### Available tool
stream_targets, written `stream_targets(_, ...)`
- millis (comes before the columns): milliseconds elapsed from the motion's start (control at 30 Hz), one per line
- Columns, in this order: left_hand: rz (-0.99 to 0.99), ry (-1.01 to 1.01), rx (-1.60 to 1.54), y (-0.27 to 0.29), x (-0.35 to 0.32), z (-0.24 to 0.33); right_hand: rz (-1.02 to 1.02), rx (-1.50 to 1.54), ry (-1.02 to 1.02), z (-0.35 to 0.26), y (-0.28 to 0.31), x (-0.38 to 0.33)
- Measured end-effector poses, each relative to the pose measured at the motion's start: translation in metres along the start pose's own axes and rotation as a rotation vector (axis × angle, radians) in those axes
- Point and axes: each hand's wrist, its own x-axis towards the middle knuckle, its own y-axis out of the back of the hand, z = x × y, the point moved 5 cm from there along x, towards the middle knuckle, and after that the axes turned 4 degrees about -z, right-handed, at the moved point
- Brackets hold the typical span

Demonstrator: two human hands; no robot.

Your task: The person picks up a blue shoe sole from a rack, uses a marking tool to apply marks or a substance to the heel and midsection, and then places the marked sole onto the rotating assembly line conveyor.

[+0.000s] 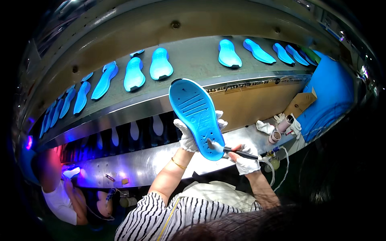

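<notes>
A blue shoe sole with a small black tip at its upper end is held up, tilted, in front of me. My left hand, in a white glove, grips it from beneath and along its sides. In my right hand, partly gloved with bare fingertips, is a brush with a black handle. Its pale bristles lie over the lower end of the sole, near several small holes. A thin clear hose runs from the handle's rear end.
Several blue soles lie on a grey conveyor belt beyond. Beneath it are a lower row of soles, a cardboard box and a metal worktop. Cups, white cloths and a blue container stand right; a co-worker sits left.
</notes>
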Motion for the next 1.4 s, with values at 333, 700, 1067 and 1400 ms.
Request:
stream_targets(333, 0.044, 0.297, 0.442, 0.001, -0.003, 0.001, -0.211, -0.508, -0.423, -0.011, -0.002, 0.005)
stream_targets(700, 0.304, 0.543, 0.715, 0.017, 0.012, -0.006, -0.288, -0.749, -0.182, -0.013, -0.015, -0.004)
stream_targets(1067, 0.421, 0.674, 0.818, 0.030, 0.018, -0.013, -0.433, -0.755, -0.133, -0.031, -0.019, 0.003)
stream_targets(1400, 0.426, 0.567, 0.583, 0.018, 0.020, -0.007, -0.212, -0.294, -0.159, -0.034, 0.002, 0.006)
